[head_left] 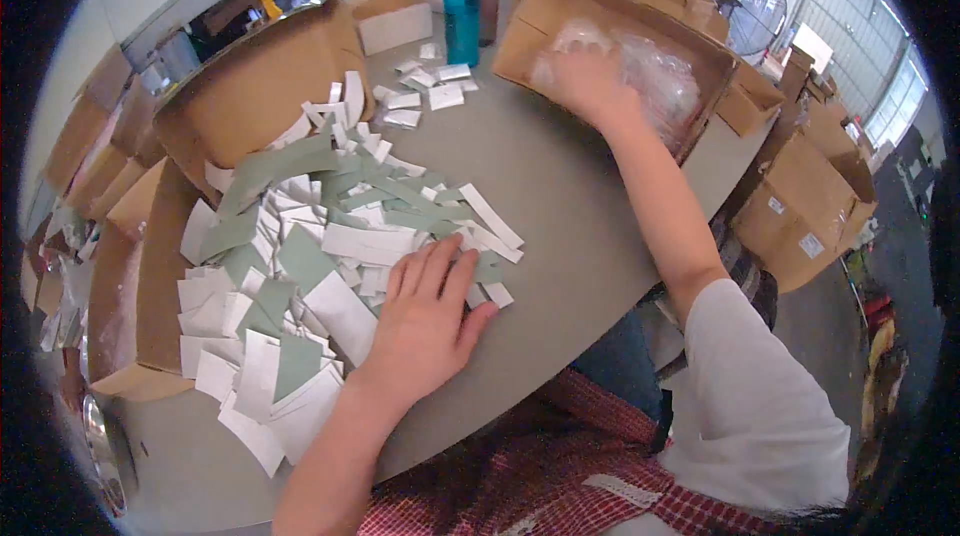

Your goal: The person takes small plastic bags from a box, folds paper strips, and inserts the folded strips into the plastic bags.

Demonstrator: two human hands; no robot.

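Observation:
My left hand (430, 306) lies on a loose heap of white and grey-green paper pieces (300, 256), its fingers stretched out and a little apart. It rests at the right side of the heap, near several narrow white strips (490, 223). My right hand (592, 86) reaches into an open cardboard box (675, 11) at the back right. Clear plastic bags (655, 76) lie in that box, and my right fingers are down among them. The fingertips blend into the plastic, so their grip does not show.
A tilted cardboard box (270, 81) stands behind the heap, and another open box (155, 276) is at the left. Small white packets (445, 94) lie by a teal cup (461, 21). Large cartons (805, 201) stand beyond the table's right edge.

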